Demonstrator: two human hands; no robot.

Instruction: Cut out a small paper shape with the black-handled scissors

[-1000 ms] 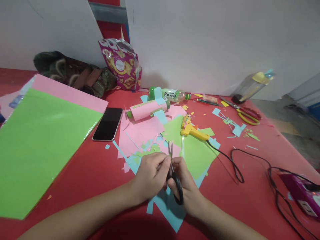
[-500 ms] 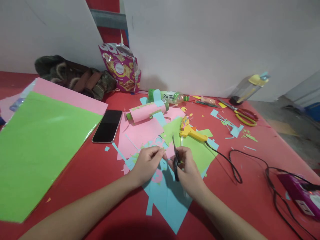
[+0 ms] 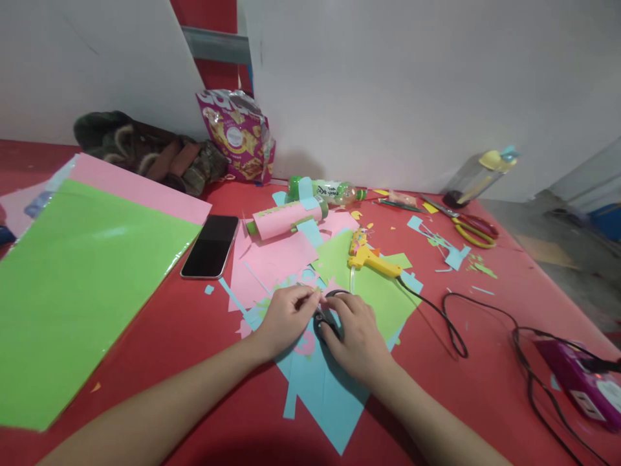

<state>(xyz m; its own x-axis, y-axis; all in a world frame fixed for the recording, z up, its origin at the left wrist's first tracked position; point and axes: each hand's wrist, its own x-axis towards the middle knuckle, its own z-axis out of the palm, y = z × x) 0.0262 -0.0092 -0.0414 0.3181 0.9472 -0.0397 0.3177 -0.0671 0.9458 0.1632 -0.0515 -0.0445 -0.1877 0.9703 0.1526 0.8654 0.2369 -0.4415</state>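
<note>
My left hand (image 3: 286,317) rests on the paper scraps in the middle of the red table (image 3: 184,336), thumb and fingertips pinched together on something too small to make out. Right beside it my right hand (image 3: 356,333) lies low over the black scissors (image 3: 324,318), fingers curled on their handles, which sit flat on a light blue paper sheet (image 3: 323,391). The blades are hidden under the hands. Pink cut paper (image 3: 272,259) and green cut paper (image 3: 381,298) lie just beyond the fingers.
A big green sheet (image 3: 72,278) on a pink one covers the left. A phone (image 3: 211,246), a pink-wrapped bottle (image 3: 286,219), a yellow glue gun (image 3: 371,257) with black cable (image 3: 456,330), red-yellow scissors (image 3: 473,230), a snack bag (image 3: 240,136) and a purple power strip (image 3: 582,382) surround.
The right hand has lowered the black scissors from upright, blades pointing up, to lying flat on the blue paper. Both hands have come down onto the table.
</note>
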